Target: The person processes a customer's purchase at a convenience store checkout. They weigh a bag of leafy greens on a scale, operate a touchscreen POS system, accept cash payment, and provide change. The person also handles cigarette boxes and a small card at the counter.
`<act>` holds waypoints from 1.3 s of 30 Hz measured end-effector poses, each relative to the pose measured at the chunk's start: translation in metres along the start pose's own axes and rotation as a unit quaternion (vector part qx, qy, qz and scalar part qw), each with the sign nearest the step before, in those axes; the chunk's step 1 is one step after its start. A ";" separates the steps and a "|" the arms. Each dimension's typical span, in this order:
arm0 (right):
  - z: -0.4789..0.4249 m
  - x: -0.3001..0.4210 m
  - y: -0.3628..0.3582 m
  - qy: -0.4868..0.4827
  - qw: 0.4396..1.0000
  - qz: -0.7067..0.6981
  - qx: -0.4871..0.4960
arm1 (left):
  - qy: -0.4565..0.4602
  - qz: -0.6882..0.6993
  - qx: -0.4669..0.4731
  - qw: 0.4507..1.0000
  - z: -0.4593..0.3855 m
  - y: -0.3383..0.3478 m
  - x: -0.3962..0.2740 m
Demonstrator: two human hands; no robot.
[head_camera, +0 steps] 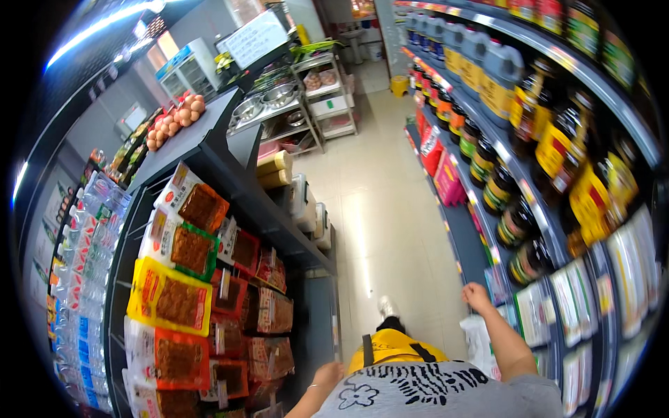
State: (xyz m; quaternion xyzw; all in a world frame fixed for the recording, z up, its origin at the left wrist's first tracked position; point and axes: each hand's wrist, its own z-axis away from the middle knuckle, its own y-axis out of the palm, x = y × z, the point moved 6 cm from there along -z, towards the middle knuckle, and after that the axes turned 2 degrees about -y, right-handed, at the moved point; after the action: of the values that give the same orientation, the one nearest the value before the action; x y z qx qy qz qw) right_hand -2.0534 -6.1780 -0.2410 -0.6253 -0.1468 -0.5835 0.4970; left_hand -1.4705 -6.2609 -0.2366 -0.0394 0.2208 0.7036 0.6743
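My right hand (pixel 475 297) is curled into a fist beside the lower shelves on the right, with nothing visible in it. Close to it are dark sauce jars (pixel 530 261) and a white plastic bag (pixel 476 339) lower down. My left hand (pixel 329 374) hangs low near my waist, by the edge of the left rack's base shelf (pixel 319 313); its fingers are partly hidden, and whether it holds anything is unclear. Packaged foods (pixel 170 296) in yellow, red and white packs hang on that rack. A yellow cloth item (pixel 397 347) with black straps is at my waist.
A tiled aisle floor (pixel 366 209) runs ahead between the racks. Large plastic jugs (pixel 499 78) and bottles (pixel 562 141) line the right shelves. Netted eggs (pixel 175 123) sit atop the left rack. Farther on are a metal trolley (pixel 326 94), steel bowls (pixel 278 95) and a yellow stool (pixel 400 85).
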 end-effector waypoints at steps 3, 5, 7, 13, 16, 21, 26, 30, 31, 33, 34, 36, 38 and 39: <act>-0.146 0.097 0.041 -0.017 0.991 -0.135 0.018 | 0.078 0.015 0.002 0.997 -0.098 -0.020 -0.074; -0.189 0.114 0.056 -0.058 0.998 -0.023 0.021 | 0.052 0.093 -0.054 0.993 -0.134 0.005 -0.141; -0.227 0.041 0.051 -0.036 0.999 0.005 -0.025 | 0.033 0.262 -0.035 0.964 -0.186 0.074 -0.211; -0.271 -0.044 0.078 0.138 0.931 0.252 0.223 | 0.328 -0.357 0.021 0.875 -0.222 0.340 -0.487; -0.360 -0.034 0.077 0.239 0.921 0.212 0.222 | 0.409 -0.470 0.049 0.781 -0.248 0.433 -0.573; -0.595 0.007 0.057 0.229 0.922 0.223 0.219 | 0.269 -0.303 0.044 0.913 -0.348 0.472 -0.651; -0.929 0.123 0.037 0.127 0.982 0.074 0.117 | 0.343 -0.266 0.077 0.898 -0.383 0.512 -0.765; -1.137 0.321 0.130 -0.006 0.996 -0.004 0.089 | 0.245 -0.166 -0.037 0.955 -0.419 0.482 -0.875; -1.160 0.365 0.167 -0.049 0.995 -0.017 0.090 | 0.253 -0.156 -0.062 0.953 -0.430 0.461 -0.902; -1.191 0.413 0.235 -0.097 0.989 -0.029 0.106 | 0.261 -0.148 -0.087 0.950 -0.463 0.428 -0.947; -1.202 0.433 0.263 -0.121 0.985 -0.028 0.121 | 0.268 -0.117 -0.116 0.949 -0.487 0.405 -0.967; -1.207 0.426 0.325 -0.042 0.983 0.063 0.169 | 0.280 -0.131 -0.130 0.942 -0.507 0.376 -1.042; -1.198 0.411 0.357 0.010 0.970 0.090 0.227 | 0.299 -0.085 -0.116 0.943 -0.527 0.371 -1.100; -1.198 0.409 0.381 0.010 0.945 0.169 0.281 | 0.311 -0.045 -0.119 0.942 -0.530 0.360 -1.130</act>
State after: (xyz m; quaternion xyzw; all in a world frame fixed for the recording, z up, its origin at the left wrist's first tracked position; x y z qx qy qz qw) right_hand -2.3486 -7.4665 -0.2644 -0.4706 -0.1920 -0.4319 0.7451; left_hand -1.8480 -7.5039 -0.2210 -0.3462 0.3325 0.6461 0.5934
